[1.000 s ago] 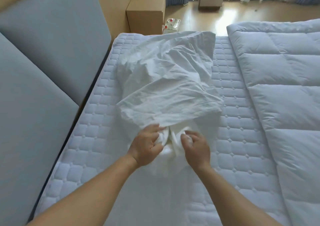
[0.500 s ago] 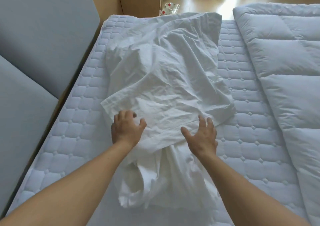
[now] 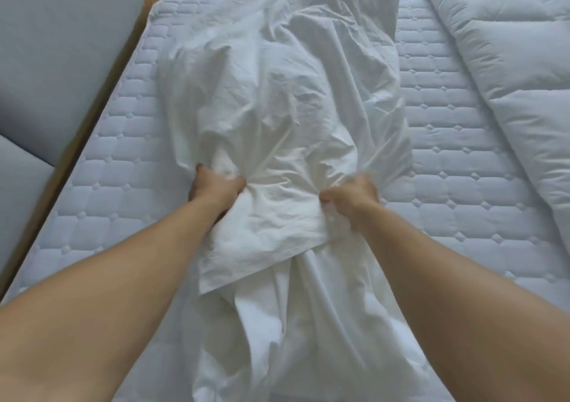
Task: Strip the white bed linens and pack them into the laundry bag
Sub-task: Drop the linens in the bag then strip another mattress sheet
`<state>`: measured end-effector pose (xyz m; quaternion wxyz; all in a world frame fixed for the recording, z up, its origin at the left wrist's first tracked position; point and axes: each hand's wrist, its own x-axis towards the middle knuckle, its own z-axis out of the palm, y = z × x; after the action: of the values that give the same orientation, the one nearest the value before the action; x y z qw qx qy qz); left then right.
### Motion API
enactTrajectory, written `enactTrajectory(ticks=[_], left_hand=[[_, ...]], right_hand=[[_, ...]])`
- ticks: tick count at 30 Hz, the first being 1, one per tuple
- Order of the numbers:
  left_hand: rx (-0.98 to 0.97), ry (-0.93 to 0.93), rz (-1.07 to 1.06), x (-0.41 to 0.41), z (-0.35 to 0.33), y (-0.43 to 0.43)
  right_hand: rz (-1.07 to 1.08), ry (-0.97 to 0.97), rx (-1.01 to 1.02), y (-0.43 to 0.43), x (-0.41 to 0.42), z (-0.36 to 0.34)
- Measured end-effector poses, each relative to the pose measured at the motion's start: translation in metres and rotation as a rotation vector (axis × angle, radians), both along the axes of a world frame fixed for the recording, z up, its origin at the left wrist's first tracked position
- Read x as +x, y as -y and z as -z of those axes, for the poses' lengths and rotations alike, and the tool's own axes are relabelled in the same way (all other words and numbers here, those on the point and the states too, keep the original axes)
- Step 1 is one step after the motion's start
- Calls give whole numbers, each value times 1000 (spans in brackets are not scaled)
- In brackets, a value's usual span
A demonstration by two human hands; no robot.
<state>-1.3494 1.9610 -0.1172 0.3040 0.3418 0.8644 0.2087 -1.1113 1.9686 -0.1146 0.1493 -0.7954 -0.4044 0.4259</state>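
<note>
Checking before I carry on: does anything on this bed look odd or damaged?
Nothing looks damaged or spilled. The white linen lies crumpled on the mattress, gripped by the left hand and right hand; the duvet sits at the right.

Both bare forearms reach forward, roughly parallel. The left hand [image 3: 216,187] and the right hand [image 3: 354,194] are each clenched, gripping.

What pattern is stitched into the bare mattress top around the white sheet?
Pale blue-white quilting of rounded tiles with small diamonds between them on the mattress, seen clearly in the head view.
</note>
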Motion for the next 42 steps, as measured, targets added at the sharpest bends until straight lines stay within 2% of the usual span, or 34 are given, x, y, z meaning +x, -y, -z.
enactTrajectory(ticks=[3,5,8,11,14,18,21,24,28,30,33,35,38,42], left_hand=[[211,384,-97,21,-43,2],[365,403,-121,24,-81,6],[543,329,-95,23,-136,27],[687,425,-135,38,-162,81],[599,413,-108,60,-149,156],[255,374,-173,76,-101,259],[54,350,-116,86,-74,316],[-103,301,-61,93,-61,342],[-309,103,50,88,-53,334],[-191,-80,145,86,-59,322],[126,-251,255,86,-71,299],[127,-268,329,85,-69,279],[-14,-161,316,84,-55,253],[-229,-43,71,79,-18,249]], right_hand=[[-57,-116,228,13,-8,-38],[-46,-158,403,26,-10,-62],[133,-370,654,61,-4,-93],[214,-442,780,114,0,-115],[282,-481,656,180,7,-108],[284,-347,363,274,30,-63],[244,-288,198,330,46,-40],[194,-238,63,356,62,-33],[122,-116,-66,340,67,-38],[120,-66,-5,326,62,-47],[45,43,268,308,47,-66],[-123,143,361,290,36,-69],[-342,258,188,259,29,-59],[-322,310,-102,248,40,-25]])
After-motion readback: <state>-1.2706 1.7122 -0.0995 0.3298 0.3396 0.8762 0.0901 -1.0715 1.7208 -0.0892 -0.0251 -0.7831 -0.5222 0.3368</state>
